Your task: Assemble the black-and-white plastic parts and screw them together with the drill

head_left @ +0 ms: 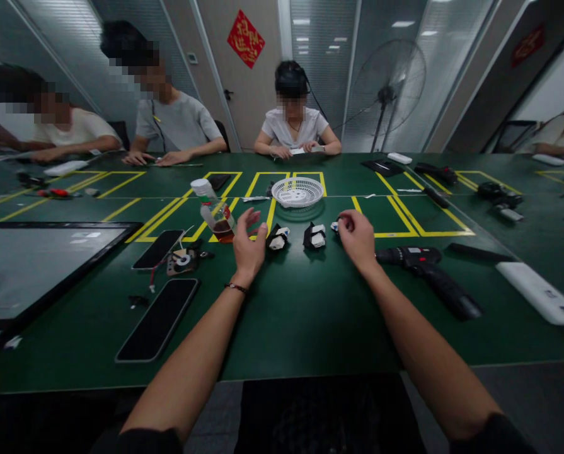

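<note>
Your left hand (pixel 249 244) is on the near side of the round white plastic basket (pixel 305 189) and to its left, with its fingers loosely curved and the thumb set apart from them. It is nearest to the left bundle (pixel 278 238), a crumpled, angular lump in white and black, and overlaps the edge of the clear plastic bottle (pixel 218 217); you cannot tell whether it touches either.

Your right hand (pixel 357 234) is nearer you than the basket and to its right, fingers curled in towards the thumb at the small right bundle (pixel 334 226). The hand hides part of that piece, so whether the tips pinch it is unclear. The middle bundle (pixel 316 236), folded and rough-edged, sits on the smooth green table (pixel 300 328) between your hands, just on your side of the basket.

The bottle, left of the basket, has a white cap and dark reddish liquid in its base. Farther left and nearer you than the basket lie two flat, glossy black slabs with rounded corners, the near slab (pixel 159 321) and the far slab (pixel 159 250). Right of the basket, on your side, lies a matte black drill (pixel 426 268) with a thick handle
</note>
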